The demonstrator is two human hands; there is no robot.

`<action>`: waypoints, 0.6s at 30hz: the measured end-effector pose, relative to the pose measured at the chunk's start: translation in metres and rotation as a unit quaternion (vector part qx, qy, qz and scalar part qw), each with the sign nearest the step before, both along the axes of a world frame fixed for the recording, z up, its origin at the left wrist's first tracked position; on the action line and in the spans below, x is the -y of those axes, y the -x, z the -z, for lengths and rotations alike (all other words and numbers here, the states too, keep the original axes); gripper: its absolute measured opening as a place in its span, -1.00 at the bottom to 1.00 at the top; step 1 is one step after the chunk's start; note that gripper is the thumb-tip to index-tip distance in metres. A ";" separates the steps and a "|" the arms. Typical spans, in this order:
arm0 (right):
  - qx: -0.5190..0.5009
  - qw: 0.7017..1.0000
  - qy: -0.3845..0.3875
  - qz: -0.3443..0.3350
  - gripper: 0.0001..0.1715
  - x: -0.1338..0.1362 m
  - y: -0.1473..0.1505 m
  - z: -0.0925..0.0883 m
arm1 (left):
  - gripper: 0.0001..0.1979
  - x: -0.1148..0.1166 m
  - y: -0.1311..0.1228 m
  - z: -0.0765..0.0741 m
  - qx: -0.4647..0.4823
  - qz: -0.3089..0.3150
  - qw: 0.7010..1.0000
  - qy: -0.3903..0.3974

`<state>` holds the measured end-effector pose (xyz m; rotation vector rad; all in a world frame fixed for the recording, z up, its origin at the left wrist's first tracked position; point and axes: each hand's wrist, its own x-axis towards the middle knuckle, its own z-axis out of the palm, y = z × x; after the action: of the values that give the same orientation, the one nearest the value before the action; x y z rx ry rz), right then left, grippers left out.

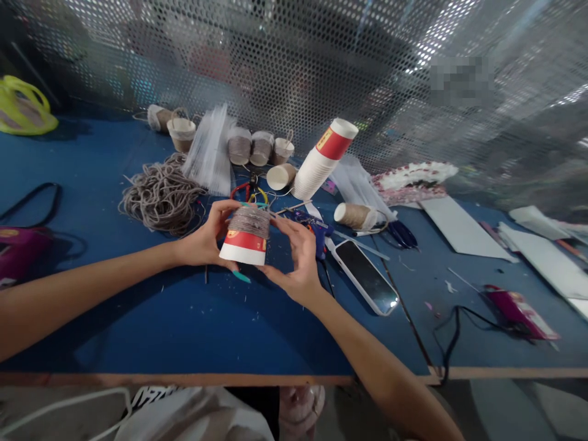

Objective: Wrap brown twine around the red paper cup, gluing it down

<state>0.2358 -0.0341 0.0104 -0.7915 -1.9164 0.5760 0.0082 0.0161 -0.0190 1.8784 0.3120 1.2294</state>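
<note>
A red and white paper cup is upside down between my hands, its upper half wrapped in grey-brown cord. My left hand grips its left side, fingers near the top and thumb by the rim. On the right side, my right hand holds the cup with its fingertips and thumb. A long teal fingernail shows below the left thumb. Behind my left hand lies a loose pile of grey cord. Pliers with red and yellow handles lie just behind the cup.
Behind are a leaning stack of paper cups, several cord-wrapped cups and clear plastic strips. A phone lies right of my right hand, near a blue glue gun. The blue table's front edge runs below my forearms.
</note>
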 end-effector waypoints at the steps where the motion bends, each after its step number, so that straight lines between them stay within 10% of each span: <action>1: -0.015 1.000 0.000 -0.002 -0.19 0.000 0.000 0.002 | 0.03 0.001 0.000 -0.002 -0.007 0.010 1.000 0.004; 18: 0.105 0.980 -0.152 0.069 -0.43 0.003 -0.004 -0.008 | -0.14 -0.002 -0.002 -0.004 0.024 -0.107 0.993 -0.036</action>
<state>0.2400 -0.0371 0.0180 -0.8023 -2.0583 0.1121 0.0100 0.0184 -0.0155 1.9116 0.4573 1.4449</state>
